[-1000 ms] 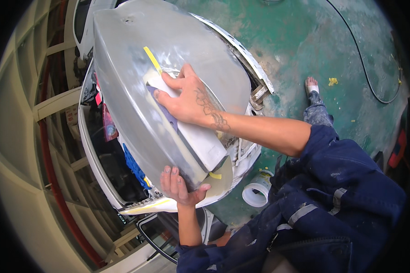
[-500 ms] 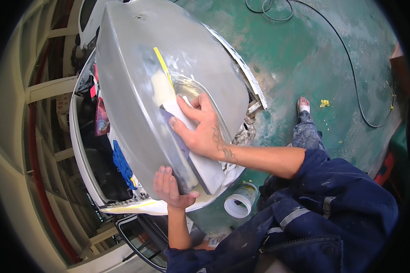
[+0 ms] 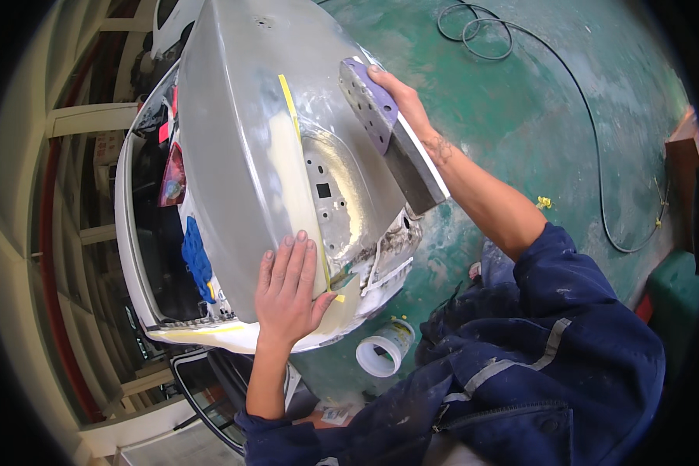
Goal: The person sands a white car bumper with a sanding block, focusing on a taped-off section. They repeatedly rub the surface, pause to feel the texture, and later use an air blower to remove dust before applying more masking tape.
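Observation:
A grey, primed car body panel (image 3: 221, 140) fills the middle of the view. Pale yellowish filler (image 3: 289, 167) runs along its crease beside a strip of yellow tape (image 3: 289, 97), next to a recess with several holes (image 3: 332, 206). My left hand (image 3: 287, 291) lies flat on the panel at the filler's near end, fingers stretched out. In my right hand (image 3: 400, 97) is a long sanding block (image 3: 415, 175), held tilted off the panel so its underside shows. Purple sandpaper (image 3: 377, 113) with punched holes covers the block's far part.
A white plastic bucket (image 3: 384, 348) stands on the green floor (image 3: 520, 147) below the car. A black hose (image 3: 594, 128) curls across the floor on the right. Blue cloth (image 3: 196, 260) and a red tail light (image 3: 174, 177) sit along the car's left side.
My right hand has lifted the sanding block off the filler and carried it to the right, uncovering the recess. My left hand has turned from the panel's edge to lie flat on its surface.

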The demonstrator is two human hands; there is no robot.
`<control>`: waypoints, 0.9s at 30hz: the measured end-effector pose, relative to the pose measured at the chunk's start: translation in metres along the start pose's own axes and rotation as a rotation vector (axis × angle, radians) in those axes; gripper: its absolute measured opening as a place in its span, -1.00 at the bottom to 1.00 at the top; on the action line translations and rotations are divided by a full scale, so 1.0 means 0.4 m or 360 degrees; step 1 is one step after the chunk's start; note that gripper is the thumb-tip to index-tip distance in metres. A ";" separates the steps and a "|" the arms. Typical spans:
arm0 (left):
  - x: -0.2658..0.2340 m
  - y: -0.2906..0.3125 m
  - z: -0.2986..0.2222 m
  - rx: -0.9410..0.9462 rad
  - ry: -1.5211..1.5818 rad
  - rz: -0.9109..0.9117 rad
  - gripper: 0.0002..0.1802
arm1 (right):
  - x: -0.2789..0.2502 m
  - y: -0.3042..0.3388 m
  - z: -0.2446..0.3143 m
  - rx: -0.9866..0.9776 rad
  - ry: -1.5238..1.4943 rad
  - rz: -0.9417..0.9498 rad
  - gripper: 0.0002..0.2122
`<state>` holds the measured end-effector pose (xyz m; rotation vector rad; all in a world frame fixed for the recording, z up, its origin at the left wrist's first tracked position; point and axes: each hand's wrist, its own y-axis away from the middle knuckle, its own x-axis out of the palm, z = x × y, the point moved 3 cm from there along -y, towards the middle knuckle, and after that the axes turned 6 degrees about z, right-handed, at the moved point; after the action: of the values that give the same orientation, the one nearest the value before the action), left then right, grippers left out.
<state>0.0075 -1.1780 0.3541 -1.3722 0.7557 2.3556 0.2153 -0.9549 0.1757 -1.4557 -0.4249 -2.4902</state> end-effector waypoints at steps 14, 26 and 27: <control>-0.062 -0.443 0.195 0.0178 -0.0603 0.0265 -0.31 | -0.252 0.341 -0.082 0.0416 0.0060 -0.0237 -0.42; -0.071 0.005 -0.109 -0.0315 0.0641 0.0044 -0.28 | -0.014 0.162 0.103 -0.0917 0.2118 0.0845 -0.47; -0.049 0.027 -0.128 -0.0509 0.0628 -0.0202 -0.29 | 0.033 0.120 0.128 -0.1130 0.2273 0.1053 -0.44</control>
<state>0.0479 -1.2168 0.3535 -1.9933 0.3752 2.1994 0.2664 -0.9821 0.2175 0.3628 1.0486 -2.3767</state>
